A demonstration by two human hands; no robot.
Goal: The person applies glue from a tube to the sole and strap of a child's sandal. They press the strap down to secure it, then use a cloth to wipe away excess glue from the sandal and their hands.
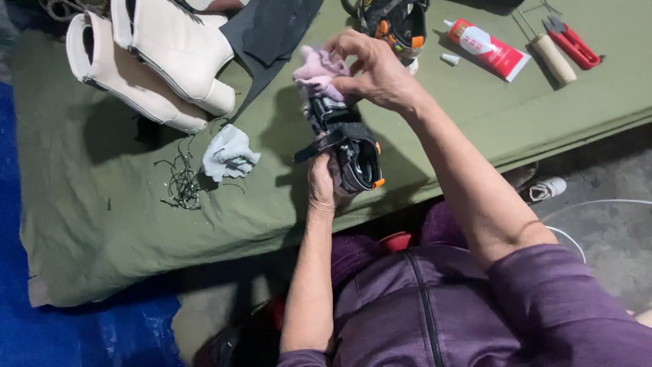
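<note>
Two cream ankle boots (153,61) are lying at the far left of the bench (102,204), which is covered in olive green cloth, with a dark sheet of material (272,34) just beside them. Nearer the edge, a tangle of dark thread scraps (182,182) is sitting next to a crumpled pale rag (229,155). The left hand (322,182) is gripping a black sandal with orange trim (346,146) from below, its grip clenched around the heel end, holding it up just above the bench. The right hand (373,71) is pinching a pinkish cloth (318,71) against the toe end of that sandal, its grip closed on the cloth. Behind the hands a second matching sandal (397,24) is resting. Further right are lying a red and white glue tube (487,49), a wooden-handled tool (553,58) and red snips (572,42).
</note>
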